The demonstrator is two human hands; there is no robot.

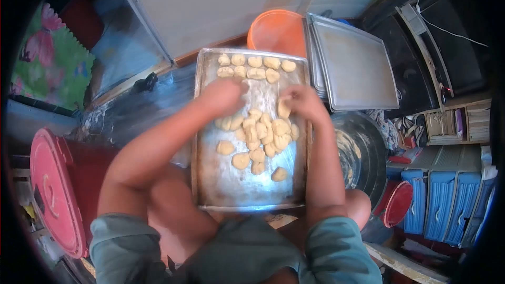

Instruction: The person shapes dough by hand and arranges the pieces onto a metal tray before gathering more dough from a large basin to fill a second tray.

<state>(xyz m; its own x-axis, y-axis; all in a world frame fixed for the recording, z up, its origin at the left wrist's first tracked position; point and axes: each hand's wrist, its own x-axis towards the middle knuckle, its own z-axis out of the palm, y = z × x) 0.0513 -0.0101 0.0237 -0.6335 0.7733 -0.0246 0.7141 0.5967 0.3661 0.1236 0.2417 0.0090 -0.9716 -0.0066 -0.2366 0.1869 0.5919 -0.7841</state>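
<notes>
A metal baking tray (210, 179) lies across my lap. Two rows of pale dough pieces (255, 62) line its far end, and a loose heap of dough pieces (258, 131) covers the middle. My left hand (227, 95) is over the tray's left side, just below the second row; its fingers are blurred and partly hidden. At the right side, my right hand (302, 100) has its fingers closed on a dough piece (284, 107). A few single pieces lie nearer to me on the tray.
Beyond the tray stands an orange bucket (277, 31). More metal trays (357, 66) lean at the right, above a large black basin (360, 152). A red lidded bin (58, 194) is at the left. Blue binders (442, 202) and a small red container (398, 203) sit at the right.
</notes>
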